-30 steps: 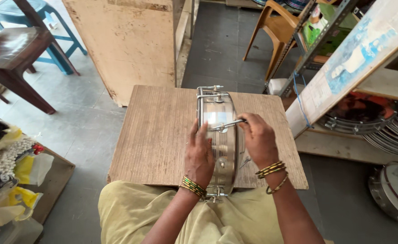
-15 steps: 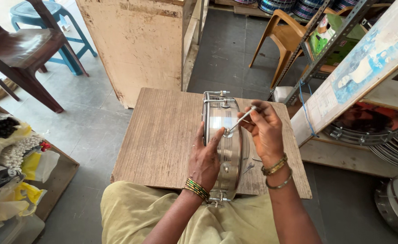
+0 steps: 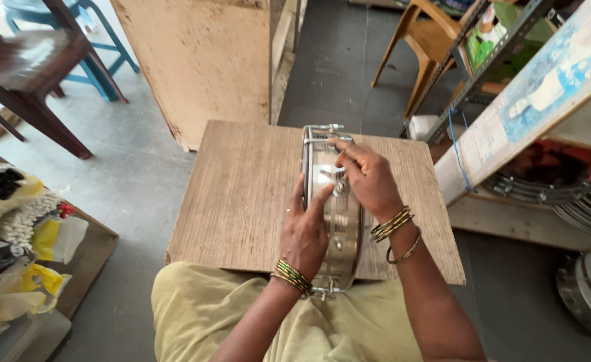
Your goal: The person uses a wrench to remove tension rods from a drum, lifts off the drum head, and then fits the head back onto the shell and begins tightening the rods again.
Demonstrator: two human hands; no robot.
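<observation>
1. Shiny metal drum shell (image 3: 339, 214) stands on edge on a wooden board (image 3: 242, 194) across the person's lap, tension rods at both ends.
2. Left hand (image 3: 305, 231) grips the shell's near side, fingers wrapped on it.
3. Right hand (image 3: 369, 177) closed over the shell's top; what it pinches, cannot tell.
4. Plywood panel (image 3: 201, 60) beyond the board; dark wooden chair (image 3: 30, 74) far left; metal rack (image 3: 496, 53) right.

Both forearms enter from the lower edge of the frame and converge toward centre. Left hand (image 3: 305, 231) lies palm down, fingers pointing to the upper frame, thumb spread right. Right hand (image 3: 369, 177), slightly higher, is curled, fingertips pinched leftward. Bangles (image 3: 394, 224) circle both wrists. Legs are clad in yellow cloth.
</observation>
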